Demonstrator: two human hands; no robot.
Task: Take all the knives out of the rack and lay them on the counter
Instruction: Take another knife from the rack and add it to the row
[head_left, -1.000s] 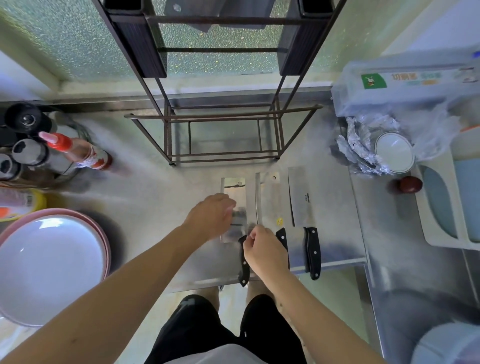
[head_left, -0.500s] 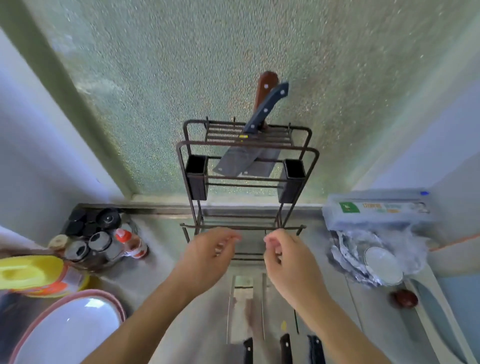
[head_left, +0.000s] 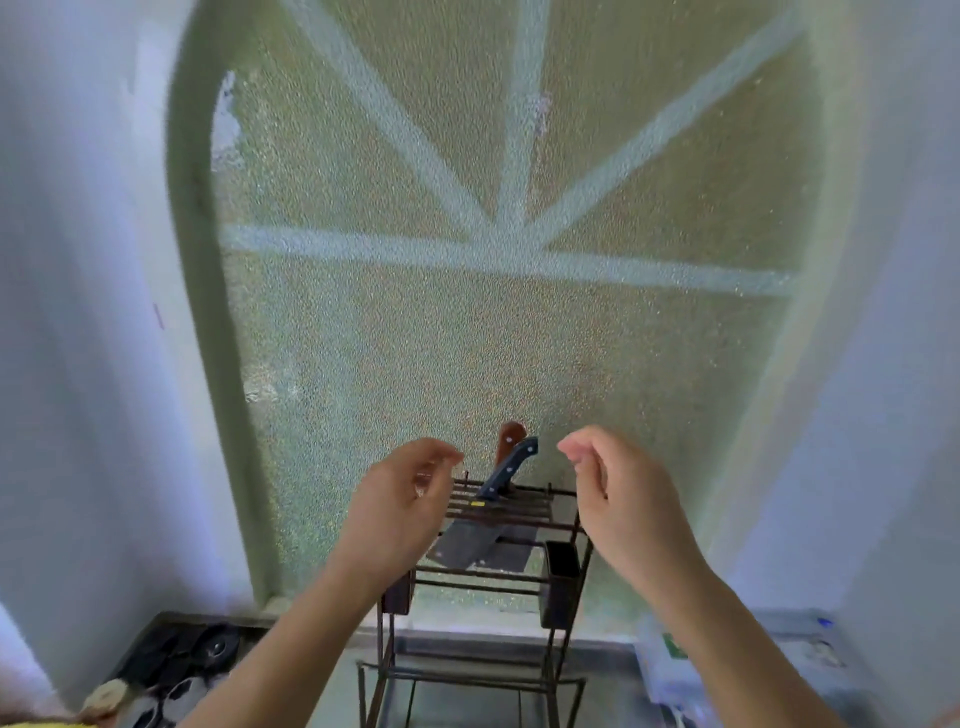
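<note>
Knives: two in rack's (head_left: 566, 525) top slots, dark-handled knife (head_left: 511, 465) leaning before brown-handled knife (head_left: 510, 435). Left hand (head_left: 400, 512), right hand (head_left: 613, 499) empty, grip half-curled, flanking handles. Best take dark handle first, lift straight up clear of bars.

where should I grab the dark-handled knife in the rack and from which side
Grip the dark-handled knife by its handle, coming from above. The handle sticks up and leans right above the rack, while the blade hangs below the bars. The right hand looks nearest.
</note>
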